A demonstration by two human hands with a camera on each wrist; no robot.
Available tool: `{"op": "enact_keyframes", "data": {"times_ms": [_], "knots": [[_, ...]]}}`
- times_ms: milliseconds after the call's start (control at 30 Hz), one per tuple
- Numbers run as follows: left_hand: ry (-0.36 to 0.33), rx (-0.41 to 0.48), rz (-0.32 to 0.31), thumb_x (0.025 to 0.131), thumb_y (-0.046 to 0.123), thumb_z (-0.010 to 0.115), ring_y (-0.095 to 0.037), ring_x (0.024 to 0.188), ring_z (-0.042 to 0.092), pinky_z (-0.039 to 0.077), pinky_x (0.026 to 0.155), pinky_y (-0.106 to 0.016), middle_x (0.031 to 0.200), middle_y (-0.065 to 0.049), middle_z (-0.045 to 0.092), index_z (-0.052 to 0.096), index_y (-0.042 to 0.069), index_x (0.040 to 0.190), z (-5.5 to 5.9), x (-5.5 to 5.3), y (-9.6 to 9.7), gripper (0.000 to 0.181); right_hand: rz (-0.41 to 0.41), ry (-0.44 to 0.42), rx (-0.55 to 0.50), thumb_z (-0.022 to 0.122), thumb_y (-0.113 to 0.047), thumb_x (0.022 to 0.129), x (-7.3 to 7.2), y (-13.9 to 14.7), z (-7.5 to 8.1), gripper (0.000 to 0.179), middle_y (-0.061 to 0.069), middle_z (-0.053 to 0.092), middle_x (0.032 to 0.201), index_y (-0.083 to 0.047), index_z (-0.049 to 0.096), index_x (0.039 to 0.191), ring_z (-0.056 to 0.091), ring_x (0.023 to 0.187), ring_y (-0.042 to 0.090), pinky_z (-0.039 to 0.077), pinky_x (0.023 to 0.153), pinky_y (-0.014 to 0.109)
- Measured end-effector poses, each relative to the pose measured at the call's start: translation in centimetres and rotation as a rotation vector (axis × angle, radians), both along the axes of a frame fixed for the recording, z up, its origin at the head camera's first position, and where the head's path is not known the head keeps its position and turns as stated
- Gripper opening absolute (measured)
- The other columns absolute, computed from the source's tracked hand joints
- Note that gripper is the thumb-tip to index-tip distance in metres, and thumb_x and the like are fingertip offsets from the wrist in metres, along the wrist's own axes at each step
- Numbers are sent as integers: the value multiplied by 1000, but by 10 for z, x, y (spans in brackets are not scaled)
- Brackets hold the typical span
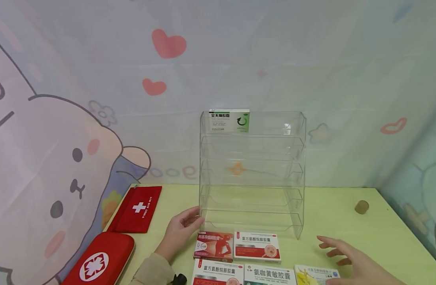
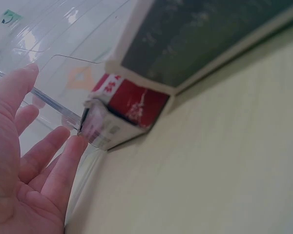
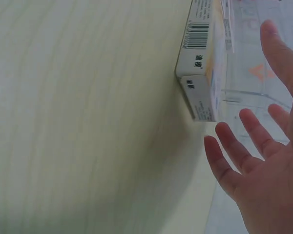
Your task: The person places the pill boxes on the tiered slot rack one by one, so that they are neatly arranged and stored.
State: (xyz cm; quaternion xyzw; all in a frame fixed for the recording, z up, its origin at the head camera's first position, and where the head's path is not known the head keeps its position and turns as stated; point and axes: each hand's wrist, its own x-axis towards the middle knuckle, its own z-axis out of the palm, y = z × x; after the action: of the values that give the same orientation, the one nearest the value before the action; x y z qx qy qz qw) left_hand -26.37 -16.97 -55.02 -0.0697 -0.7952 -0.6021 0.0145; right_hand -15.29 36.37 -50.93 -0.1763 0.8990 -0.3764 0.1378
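A clear tiered acrylic rack (image 1: 252, 135) stands upright mid-table, with a white and green medicine box (image 1: 229, 120) in its top tier at left. My left hand (image 1: 180, 231) is at the rack's lower left side with its fingers loosely extended; whether they touch the rack I cannot tell. To the right of the rack, my right hand (image 1: 351, 259) hovers with fingers spread and nothing held. A yellow and white medicine box (image 1: 315, 274) lies nearest to it. Before the rack lie a red medicine box (image 1: 213, 246) and a white and red medicine box (image 1: 257, 247).
Nearer the front are another white and red box (image 1: 218, 272) and a green and white box (image 1: 269, 274), both cut by the frame. At left lie a red first aid pouch (image 1: 136, 209) and a red case (image 1: 107, 253). A small brown round object (image 1: 362, 206) sits far right.
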Motion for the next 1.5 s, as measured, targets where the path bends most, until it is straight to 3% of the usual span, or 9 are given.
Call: {"op": "enact_keyframes", "data": {"times_ms": [200, 233, 400, 567, 667, 867, 1167, 1300, 1500], "knots": [[5, 4, -10, 100, 32, 84, -29, 128, 76, 63, 106, -30, 146, -11, 75, 71, 15, 147, 1, 2, -1, 52, -16, -117, 46, 93, -36, 90, 3, 4, -6, 97, 16, 58, 158, -12, 41, 168, 53, 112, -15, 55, 85, 20], [4, 3, -10, 100, 32, 84, -28, 129, 76, 63, 106, -29, 146, -10, 75, 71, 15, 147, 1, 2, -1, 52, -16, -125, 49, 93, -37, 89, 4, 6, -8, 95, 15, 58, 158, -13, 44, 167, 53, 111, -15, 57, 86, 24], [0, -5, -6, 99, 35, 84, -27, 129, 76, 63, 107, -31, 146, -8, 75, 71, 18, 147, 1, 0, -1, 52, 83, -18, 82, 90, -37, 92, 4, 15, -17, 71, 10, 67, 148, -9, 63, 152, 53, 116, -17, 53, 87, 19], [2, 0, 2, 99, 34, 84, -28, 129, 75, 63, 107, -32, 145, -8, 75, 71, 17, 147, 2, -1, -3, 52, 149, 66, 66, 90, -35, 94, 1, 19, -22, 51, -9, 70, 138, -19, 73, 139, 54, 116, -14, 50, 86, 13], [-1, 4, -10, 100, 34, 84, -30, 130, 75, 63, 106, -31, 146, -11, 75, 71, 15, 147, 1, -1, -2, 53, 140, 27, 45, 90, -34, 94, 0, 21, -22, 48, -11, 70, 136, -21, 73, 136, 54, 113, -14, 49, 85, 14], [-18, 17, -10, 99, 35, 85, -27, 129, 76, 63, 105, -28, 146, -8, 75, 71, 18, 147, -1, -1, -2, 53, 93, -116, -8, 89, -30, 94, 2, 21, -20, 51, 5, 67, 139, -15, 68, 138, 51, 107, -12, 47, 83, 14], [-11, 14, -9, 99, 33, 84, -27, 129, 76, 63, 104, -26, 146, -9, 75, 71, 17, 147, -1, -1, -3, 52, 136, -177, -152, 85, -19, 97, 2, 18, -18, 55, -12, 71, 127, -4, 61, 144, 61, 98, 0, 51, 79, 18], [-8, 11, -13, 100, 33, 84, -28, 129, 76, 63, 103, -24, 146, -9, 75, 71, 17, 147, 0, -1, -2, 52, 150, -203, -194, 84, -17, 98, 2, 17, -17, 55, -9, 72, 123, -1, 59, 145, 63, 97, 5, 52, 79, 19], [-7, 3, -19, 99, 35, 84, -28, 130, 76, 64, 106, -32, 146, -8, 75, 71, 19, 147, 1, -1, -2, 52, 164, -281, -267, 79, -10, 101, 0, 20, -15, 51, -4, 74, 127, 4, 58, 145, 68, 101, 5, 56, 84, 18]]}}
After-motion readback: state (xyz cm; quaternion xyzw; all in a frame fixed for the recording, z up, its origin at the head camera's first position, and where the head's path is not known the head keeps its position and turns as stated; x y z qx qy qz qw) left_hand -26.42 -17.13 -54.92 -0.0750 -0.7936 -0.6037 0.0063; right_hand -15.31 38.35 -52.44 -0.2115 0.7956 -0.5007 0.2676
